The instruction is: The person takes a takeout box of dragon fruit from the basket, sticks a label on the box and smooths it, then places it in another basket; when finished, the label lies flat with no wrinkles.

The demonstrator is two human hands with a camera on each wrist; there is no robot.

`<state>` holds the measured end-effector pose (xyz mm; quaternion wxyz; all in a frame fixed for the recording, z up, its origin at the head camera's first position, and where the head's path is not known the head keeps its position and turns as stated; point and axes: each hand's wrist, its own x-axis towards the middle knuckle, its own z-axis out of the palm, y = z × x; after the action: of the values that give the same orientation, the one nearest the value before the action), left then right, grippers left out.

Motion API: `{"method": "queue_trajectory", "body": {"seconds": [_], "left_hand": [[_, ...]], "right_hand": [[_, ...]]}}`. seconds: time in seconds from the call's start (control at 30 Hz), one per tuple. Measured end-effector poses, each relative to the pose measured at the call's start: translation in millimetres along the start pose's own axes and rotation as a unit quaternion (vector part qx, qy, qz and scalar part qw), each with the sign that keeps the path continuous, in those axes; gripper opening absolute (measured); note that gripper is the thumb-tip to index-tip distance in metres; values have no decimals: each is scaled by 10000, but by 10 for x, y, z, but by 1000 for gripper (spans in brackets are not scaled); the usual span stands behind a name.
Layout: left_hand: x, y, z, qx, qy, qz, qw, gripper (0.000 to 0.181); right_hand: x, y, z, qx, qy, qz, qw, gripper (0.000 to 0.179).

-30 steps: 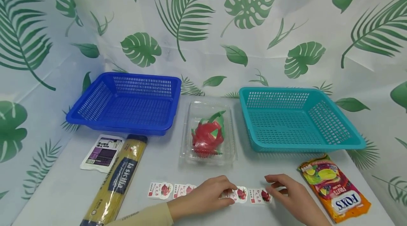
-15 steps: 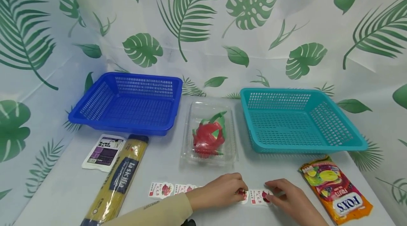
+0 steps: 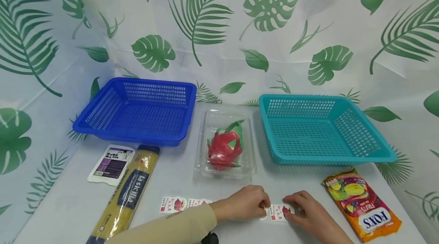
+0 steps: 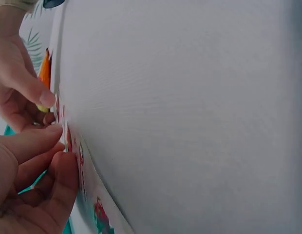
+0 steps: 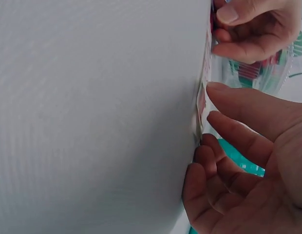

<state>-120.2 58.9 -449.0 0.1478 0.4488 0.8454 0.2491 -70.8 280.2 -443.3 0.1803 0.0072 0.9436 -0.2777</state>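
Note:
A strip of white stickers (image 3: 173,205), printed with red dragon fruits, lies along the front of the white table. My left hand (image 3: 246,203) reaches across its right part, thumb and fingertips pinching the strip beside the last sticker (image 3: 277,212) and covering the ones beneath. At the far right end, my right hand (image 3: 310,213) holds that last sticker's edge between thumb and forefinger. From the right wrist, the right hand (image 5: 248,151) shows its other fingers curled against the table. Behind the strip stands a clear plastic box (image 3: 202,164) with a red and green dragon fruit (image 3: 224,146) inside.
A blue basket (image 3: 137,137) stands back left, a teal basket (image 3: 329,159) back right. A spaghetti pack (image 3: 128,190) and a white-and-purple packet (image 3: 110,164) lie left. An orange FOX'S candy bag (image 3: 361,206) lies beside the right hand. Leaf-printed cloth (image 3: 219,57) hangs behind.
My left hand has slid right along the strip, closer to the last sticker, and its fingers are more tightly bent. The right hand has barely shifted at the strip's end.

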Motion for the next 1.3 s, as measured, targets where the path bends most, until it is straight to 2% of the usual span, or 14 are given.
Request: {"method": "queue_trajectory", "body": {"seconds": [0.3,0.53,0.83,1.07,1.3], "left_hand": [[44,33,43,151,233,-136,9995,10],[53,43,30,133,197,-178,9996,11],[53,72,3,212,5,-208,9996,10],[63,76,20,223,-36,-379,9990,16],[80,82,52,441,-49,-435,9981,20]], "right_hand": [[12,-30,18,-28,-14,114,9999,24],[20,-41,29,-51,38,140,9999,20],[18,-32,36,-77,159,-34,9998,18],[46,-47,30,93,133,149,9998,13],[51,-58,38,215,85,198,9995,12]]}}
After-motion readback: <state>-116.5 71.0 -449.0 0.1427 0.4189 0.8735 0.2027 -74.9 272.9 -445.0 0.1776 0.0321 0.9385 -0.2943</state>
